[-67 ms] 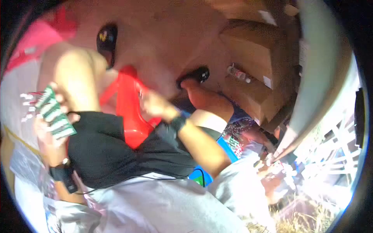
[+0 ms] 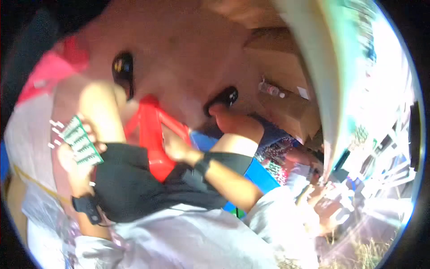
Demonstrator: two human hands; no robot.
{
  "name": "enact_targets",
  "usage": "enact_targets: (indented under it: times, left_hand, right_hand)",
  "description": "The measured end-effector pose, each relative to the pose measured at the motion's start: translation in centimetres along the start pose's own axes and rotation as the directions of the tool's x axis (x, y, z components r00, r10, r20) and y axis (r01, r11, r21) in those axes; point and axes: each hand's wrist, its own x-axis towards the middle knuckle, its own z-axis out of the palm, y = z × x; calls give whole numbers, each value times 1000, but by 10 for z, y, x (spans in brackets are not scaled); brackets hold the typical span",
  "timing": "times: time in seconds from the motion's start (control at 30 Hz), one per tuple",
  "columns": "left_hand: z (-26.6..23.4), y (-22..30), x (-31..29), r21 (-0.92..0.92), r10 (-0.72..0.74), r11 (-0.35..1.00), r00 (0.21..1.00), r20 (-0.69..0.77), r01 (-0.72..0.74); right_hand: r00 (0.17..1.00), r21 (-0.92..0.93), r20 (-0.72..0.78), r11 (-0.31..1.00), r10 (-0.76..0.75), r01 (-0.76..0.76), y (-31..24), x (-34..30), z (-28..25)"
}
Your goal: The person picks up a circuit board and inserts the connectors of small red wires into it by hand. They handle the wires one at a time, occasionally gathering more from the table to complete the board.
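My left hand [image 2: 70,157], at the left beside my bare thigh, grips a green circuit board panel [image 2: 83,145] with pale strips across it. Several small white connectors [image 2: 56,130] stick out past the panel's far left edge. My right hand [image 2: 178,149] is over the red plastic stool [image 2: 154,139] between my legs. Its fingers are curled together as in a pinch; blur hides what, if anything, lies between them. Dark bands with small devices are strapped round both wrists.
A blue bin [image 2: 264,177] with many small green, white and red parts stands by my right thigh. Cardboard boxes [image 2: 286,107] and a clear bottle [image 2: 271,88] lie beyond it. Another person's hand [image 2: 320,195] is at the right, near a pale hanging sheet [image 2: 329,67] and bright white strips.
The whole view has shifted, with the stool and my legs lower in it and the pale sheet further left. My right hand has drawn slightly back toward me. My left hand keeps the panel.
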Motion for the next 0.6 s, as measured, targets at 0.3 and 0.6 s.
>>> enact_targets:
  times: [0.3, 0.6]
  left_hand:
    - [102, -26, 0, 199, -153, 959, 960, -234, 202]
    - [310, -23, 56, 718, -512, 373, 776, -369, 587]
  right_hand:
    - [892, 328, -94, 860, 442, -391, -65, -36, -44]
    - [935, 179, -343, 983, 94, -33, -141, 9, -305]
